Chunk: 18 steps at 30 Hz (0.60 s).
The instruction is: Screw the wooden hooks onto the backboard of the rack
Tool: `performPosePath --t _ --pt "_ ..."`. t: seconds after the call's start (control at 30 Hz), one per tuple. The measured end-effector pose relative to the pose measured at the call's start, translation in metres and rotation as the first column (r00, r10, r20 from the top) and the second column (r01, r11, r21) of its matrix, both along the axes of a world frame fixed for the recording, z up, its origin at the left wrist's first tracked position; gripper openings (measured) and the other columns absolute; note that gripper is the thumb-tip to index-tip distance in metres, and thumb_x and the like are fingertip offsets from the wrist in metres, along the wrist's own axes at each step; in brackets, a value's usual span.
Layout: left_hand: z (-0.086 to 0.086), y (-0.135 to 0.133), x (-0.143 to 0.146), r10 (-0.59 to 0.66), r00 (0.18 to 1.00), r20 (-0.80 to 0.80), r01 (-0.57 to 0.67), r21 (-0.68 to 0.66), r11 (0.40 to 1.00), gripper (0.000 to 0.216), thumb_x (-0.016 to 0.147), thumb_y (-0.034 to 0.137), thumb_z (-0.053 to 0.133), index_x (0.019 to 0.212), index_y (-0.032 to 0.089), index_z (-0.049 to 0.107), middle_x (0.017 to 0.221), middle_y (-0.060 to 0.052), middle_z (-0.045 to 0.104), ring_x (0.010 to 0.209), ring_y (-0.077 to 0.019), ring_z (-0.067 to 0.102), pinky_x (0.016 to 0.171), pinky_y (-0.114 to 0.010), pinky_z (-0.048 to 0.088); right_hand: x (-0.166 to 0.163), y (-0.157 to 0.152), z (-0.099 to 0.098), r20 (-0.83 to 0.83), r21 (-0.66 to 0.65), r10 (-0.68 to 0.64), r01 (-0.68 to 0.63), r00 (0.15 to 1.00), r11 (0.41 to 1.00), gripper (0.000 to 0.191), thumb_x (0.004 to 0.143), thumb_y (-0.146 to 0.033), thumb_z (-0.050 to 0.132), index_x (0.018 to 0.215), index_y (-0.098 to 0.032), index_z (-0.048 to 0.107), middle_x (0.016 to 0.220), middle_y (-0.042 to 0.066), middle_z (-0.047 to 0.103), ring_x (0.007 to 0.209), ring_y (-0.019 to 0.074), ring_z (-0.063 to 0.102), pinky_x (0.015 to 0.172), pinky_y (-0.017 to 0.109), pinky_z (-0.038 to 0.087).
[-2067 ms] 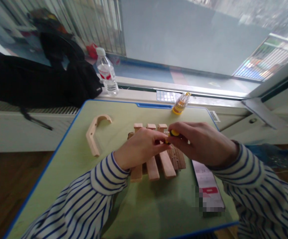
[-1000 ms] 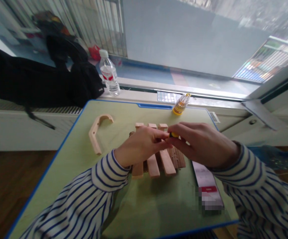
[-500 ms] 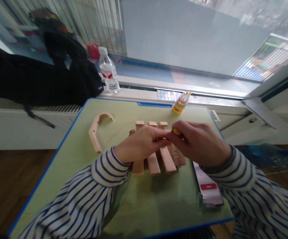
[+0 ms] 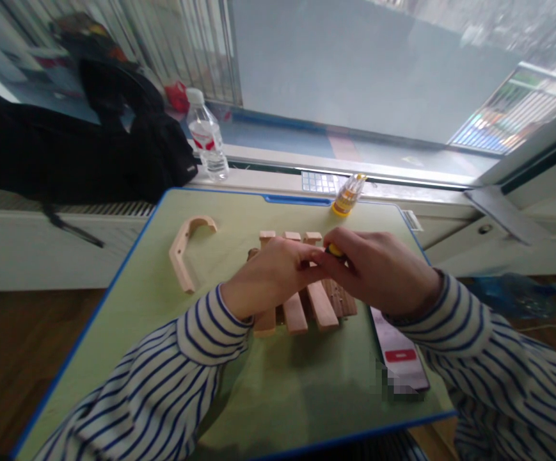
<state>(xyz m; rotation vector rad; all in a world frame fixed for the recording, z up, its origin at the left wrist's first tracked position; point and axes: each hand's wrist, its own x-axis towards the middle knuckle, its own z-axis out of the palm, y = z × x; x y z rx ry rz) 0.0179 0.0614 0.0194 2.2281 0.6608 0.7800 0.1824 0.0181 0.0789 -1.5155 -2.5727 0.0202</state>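
Note:
My right hand (image 4: 378, 272) pinches a small screwdriver with a yellow and black handle (image 4: 335, 250) between its fingers. Its shaft and tip are hidden. My left hand (image 4: 272, 278) reaches across and its fingertips meet my right fingers at the tool; anything held there is hidden. Both hands hover over a wooden frame of parallel pale slats (image 4: 322, 306) laid across darker boards (image 4: 340, 301). To the left of the hands lies a curved wooden hook-shaped piece (image 4: 179, 256).
The pieces lie on a green, blue-edged desk board (image 4: 278, 397). A phone (image 4: 399, 355) lies at its right. A small bottle with a yellow base (image 4: 348, 195) stands at the back edge. Behind it are a water bottle (image 4: 206, 144), a black bag (image 4: 90, 147) and a window.
My right hand has shifted slightly left and the yellow handle has turned within its fingers. My left hand stays nearly still. The view has tilted a little, showing more of the phone.

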Motion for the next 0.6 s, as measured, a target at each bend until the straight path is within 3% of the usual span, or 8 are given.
performPosePath --t 0.3,0.6 --pt "0.001 0.001 -0.002 0.010 0.997 -0.072 -0.009 0.013 1.000 0.021 0.084 0.033 0.053 0.082 0.018 0.068 0.064 0.003 0.062 0.058 -0.0073 0.054 0.055 -0.020 0.035 0.002 0.000 0.011 0.057 -0.048 0.040 -0.037 0.998 0.998 0.032 0.089 -0.047 0.033 0.092 -0.019 0.049 0.079 0.002 0.061 0.062 0.0118 0.050 0.053 0.026 0.026" --pt "0.000 0.001 -0.002 0.010 0.997 -0.078 -0.010 0.005 1.000 0.024 0.084 0.036 0.052 0.080 0.019 0.068 0.063 0.003 0.060 0.057 -0.0072 0.052 0.053 -0.020 0.034 0.003 0.000 0.014 0.079 -0.077 0.090 -0.084 0.993 0.994 0.026 0.090 -0.040 0.031 0.084 -0.019 0.046 0.076 0.001 0.060 0.060 0.0093 0.047 0.053 0.026 0.024"
